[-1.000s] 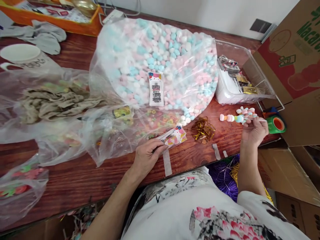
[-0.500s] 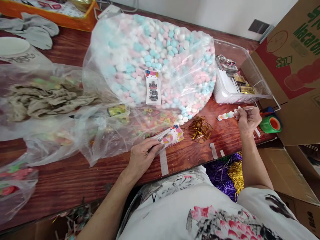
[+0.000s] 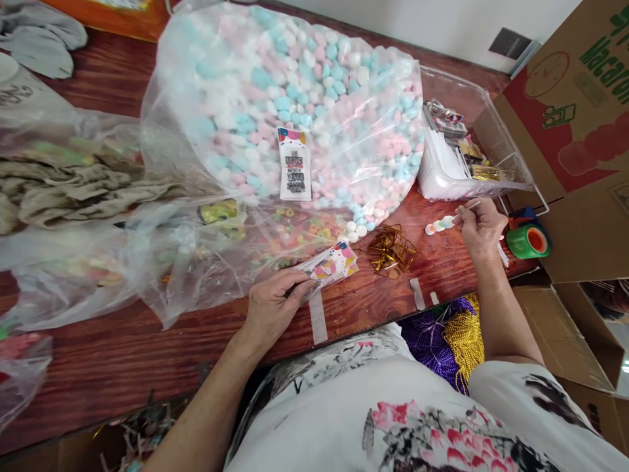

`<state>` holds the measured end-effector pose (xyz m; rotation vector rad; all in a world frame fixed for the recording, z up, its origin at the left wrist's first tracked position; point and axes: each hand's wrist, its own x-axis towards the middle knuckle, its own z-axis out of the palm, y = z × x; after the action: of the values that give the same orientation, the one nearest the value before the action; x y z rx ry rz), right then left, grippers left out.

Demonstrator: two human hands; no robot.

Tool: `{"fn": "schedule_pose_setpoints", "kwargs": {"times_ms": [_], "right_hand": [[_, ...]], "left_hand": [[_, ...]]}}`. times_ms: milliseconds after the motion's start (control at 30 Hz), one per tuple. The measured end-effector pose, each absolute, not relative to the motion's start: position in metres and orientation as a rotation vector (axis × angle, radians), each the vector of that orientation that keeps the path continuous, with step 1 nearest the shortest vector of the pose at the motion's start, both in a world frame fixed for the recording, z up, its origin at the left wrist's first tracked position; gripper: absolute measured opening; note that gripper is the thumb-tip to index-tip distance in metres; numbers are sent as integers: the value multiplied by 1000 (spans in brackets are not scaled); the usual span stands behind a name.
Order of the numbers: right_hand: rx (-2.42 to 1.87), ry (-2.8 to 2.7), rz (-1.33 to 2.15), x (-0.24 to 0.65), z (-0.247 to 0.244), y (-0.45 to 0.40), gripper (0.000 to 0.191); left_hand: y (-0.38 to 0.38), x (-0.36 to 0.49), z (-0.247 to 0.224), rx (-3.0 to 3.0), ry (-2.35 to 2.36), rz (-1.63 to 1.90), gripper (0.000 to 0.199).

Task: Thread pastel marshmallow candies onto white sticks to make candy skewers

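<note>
Since a second ago, the right hand (image 3: pixel 480 226) has turned and shifted slightly away from the body, now covering most of the pale sweets that showed beyond its fingers. It pinches a candy skewer (image 3: pixel 439 225) between thumb and fingers; the pastel pieces stick out to the left of the fingertips, just above the table (image 3: pixel 246 341) or touching it, I cannot tell which.

The left hand (image 3: pixel 278 298) has its thumb and fingers closed on the near end of some printed packets (image 3: pixel 334 263), whose colourful ends point away from the fingertips, to the right. Between the two hands' fingers lies a tangle of gold twist ties (image 3: pixel 392 250).

Beyond the left fingers, a large clear bag of pink, blue and white sweets (image 3: pixel 339 98) bears a single printed packet (image 3: pixel 295 167). Beyond the right fingers stands a clear plastic bin (image 3: pixel 445 190) of supplies. To the right of those fingers, near them, are a green tape roll (image 3: pixel 521 242) and white sticks (image 3: pixel 504 252).
</note>
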<state>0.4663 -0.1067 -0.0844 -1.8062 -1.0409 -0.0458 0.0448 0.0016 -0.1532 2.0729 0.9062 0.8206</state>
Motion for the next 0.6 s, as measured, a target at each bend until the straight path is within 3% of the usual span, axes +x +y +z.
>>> {"fn": "schedule_pose_setpoints", "kwargs": {"times_ms": [300, 600], "right_hand": [[-1878, -1390, -109, 460, -73, -89, 10], [-1831, -1264, -20, 461, -85, -82, 7]], "left_hand": [[1, 46, -149, 2038, 943, 796, 16], [0, 46, -152, 2026, 929, 829, 17]]}}
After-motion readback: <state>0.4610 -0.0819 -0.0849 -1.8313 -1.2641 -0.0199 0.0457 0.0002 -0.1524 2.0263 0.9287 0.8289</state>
